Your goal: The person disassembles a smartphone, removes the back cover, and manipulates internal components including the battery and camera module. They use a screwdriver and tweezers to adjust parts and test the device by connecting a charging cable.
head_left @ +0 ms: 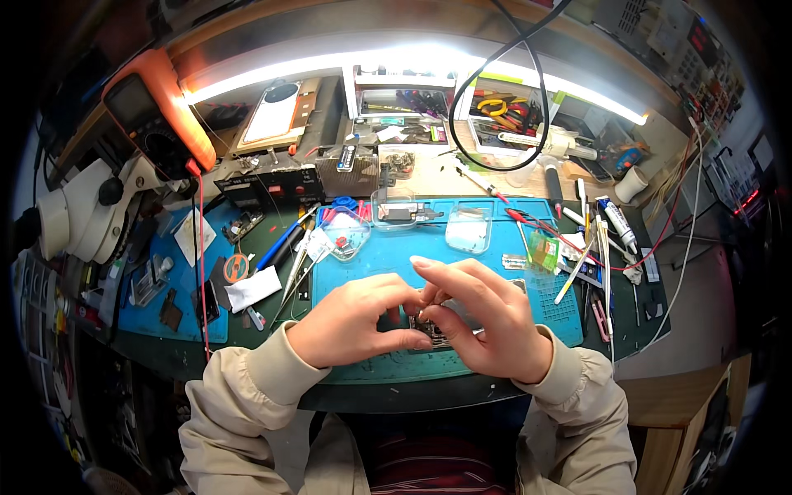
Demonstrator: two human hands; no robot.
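Observation:
In the middle of the blue work mat (363,256), a small opened electronic device (425,328) with metallic internals lies mostly under my two hands. My left hand (355,322) comes in from the lower left, thumb and forefinger curled onto the device's left part. My right hand (483,318) arches over it from the right, thumb and forefinger bent together at a small piece near its top. What each fingertip grips is partly hidden and too small to name. Above the device stand clear plastic dishes (468,223) with small parts.
A microscope (82,214) and orange multimeter (153,99) stand at the left. Tweezers, a blue pen (276,247), cables and tubes (619,223) lie either side of the mat. A power unit (289,186) and trays of tools (503,107) line the back. A black cable (458,124) hangs overhead.

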